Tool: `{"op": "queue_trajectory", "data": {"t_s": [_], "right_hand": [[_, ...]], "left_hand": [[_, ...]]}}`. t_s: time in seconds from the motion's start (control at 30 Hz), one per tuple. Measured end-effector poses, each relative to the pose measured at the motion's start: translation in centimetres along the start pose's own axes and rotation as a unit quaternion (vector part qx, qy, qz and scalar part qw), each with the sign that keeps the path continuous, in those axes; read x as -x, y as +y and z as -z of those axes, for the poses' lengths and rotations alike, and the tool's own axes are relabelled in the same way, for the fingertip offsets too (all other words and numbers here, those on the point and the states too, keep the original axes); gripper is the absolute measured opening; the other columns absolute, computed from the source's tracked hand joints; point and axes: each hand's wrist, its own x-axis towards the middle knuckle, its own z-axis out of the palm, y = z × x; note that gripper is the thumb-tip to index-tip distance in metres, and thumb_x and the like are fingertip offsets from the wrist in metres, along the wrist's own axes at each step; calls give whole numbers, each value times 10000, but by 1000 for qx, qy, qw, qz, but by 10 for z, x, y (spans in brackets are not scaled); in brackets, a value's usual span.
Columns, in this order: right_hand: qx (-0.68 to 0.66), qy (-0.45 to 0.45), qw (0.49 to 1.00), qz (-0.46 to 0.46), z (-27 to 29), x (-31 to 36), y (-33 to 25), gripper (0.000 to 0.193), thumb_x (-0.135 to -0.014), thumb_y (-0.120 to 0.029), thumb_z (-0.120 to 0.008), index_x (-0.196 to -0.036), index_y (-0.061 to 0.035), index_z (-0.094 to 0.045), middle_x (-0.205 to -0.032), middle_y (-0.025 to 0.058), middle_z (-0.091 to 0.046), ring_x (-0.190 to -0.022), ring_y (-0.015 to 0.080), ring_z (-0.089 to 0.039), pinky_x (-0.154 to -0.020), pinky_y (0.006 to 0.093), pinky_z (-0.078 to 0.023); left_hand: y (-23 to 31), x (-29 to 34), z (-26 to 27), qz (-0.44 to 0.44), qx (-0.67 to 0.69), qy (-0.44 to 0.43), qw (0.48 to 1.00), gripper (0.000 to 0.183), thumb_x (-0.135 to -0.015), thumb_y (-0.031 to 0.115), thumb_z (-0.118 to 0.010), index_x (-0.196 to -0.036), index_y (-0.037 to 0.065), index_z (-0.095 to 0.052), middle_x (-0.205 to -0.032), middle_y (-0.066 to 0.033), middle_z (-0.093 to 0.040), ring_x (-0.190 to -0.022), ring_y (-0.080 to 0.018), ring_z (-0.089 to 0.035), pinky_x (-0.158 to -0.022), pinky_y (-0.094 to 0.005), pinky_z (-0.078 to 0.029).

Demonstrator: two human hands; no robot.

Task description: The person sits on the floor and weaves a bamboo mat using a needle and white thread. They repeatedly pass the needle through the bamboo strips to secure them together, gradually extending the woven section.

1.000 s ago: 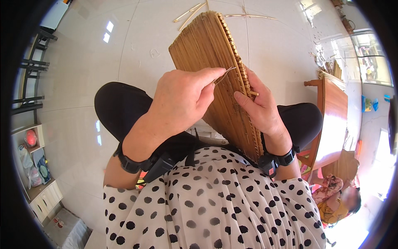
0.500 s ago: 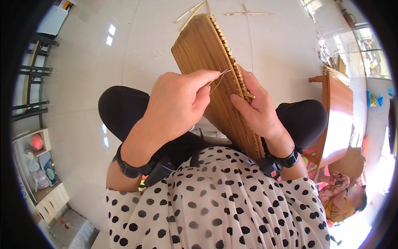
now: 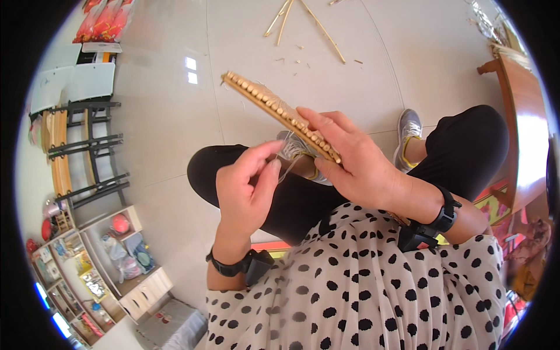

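Observation:
A flat panel of straw-coloured stalks [image 3: 280, 110] laid side by side is tilted almost edge-on, so a row of round cut ends shows along its rim. My right hand [image 3: 364, 163] grips the panel near its lower right end, thumb on the near side and fingers over the far face. My left hand [image 3: 248, 186] is closed in a pinch just below the panel's rim. A thin, pale grey thread [image 3: 285, 175] loops from its fingertips up toward the panel. Whether a needle is between the fingertips I cannot make out.
Loose stalks [image 3: 324, 32] and small scraps lie on the tiled floor ahead. My shoes [image 3: 411, 123] are beyond the panel. A wooden table [image 3: 519, 128] stands at the right. Along the left are a black metal rack [image 3: 87, 154] and a low shelf unit [image 3: 140, 289].
The panel has turned from showing its broad face to nearly edge-on, its far end swinging left and lower. My left hand has moved down below its rim. The whole view has turned.

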Motion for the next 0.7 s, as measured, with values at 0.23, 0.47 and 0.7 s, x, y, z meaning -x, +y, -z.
{"op": "queue_trajectory", "data": {"t_s": [0.23,0.47,0.7], "right_hand": [[9,-32,999,32,-12,7,3,712,-853,73,-592,-1533,-58,-427,-1316,189,-500,-1200,374,-532,-1020,410,-481],[17,-30,999,25,-15,8,-1,667,-847,59,-604,-1490,-64,-480,-1292,180,-512,-1182,375,-527,-992,428,-484],[21,-19,999,24,-16,9,-1,655,-848,57,-605,-1481,-70,-491,-1269,171,-526,-1168,367,-533,-985,432,-484]], "left_hand": [[-7,32,-3,111,-3,73,991,98,-947,-2,-675,-1035,-20,-715,-673,12,-617,-599,-23,-506,-569,-193,-399],[3,43,-20,86,-23,148,985,103,-961,-12,-668,-1051,-25,-716,-777,-11,-666,-655,-37,-549,-614,-189,-442],[1,43,-32,56,-32,181,981,135,-966,-22,-659,-1092,-34,-704,-836,-36,-690,-669,-49,-556,-629,-198,-460]]}}
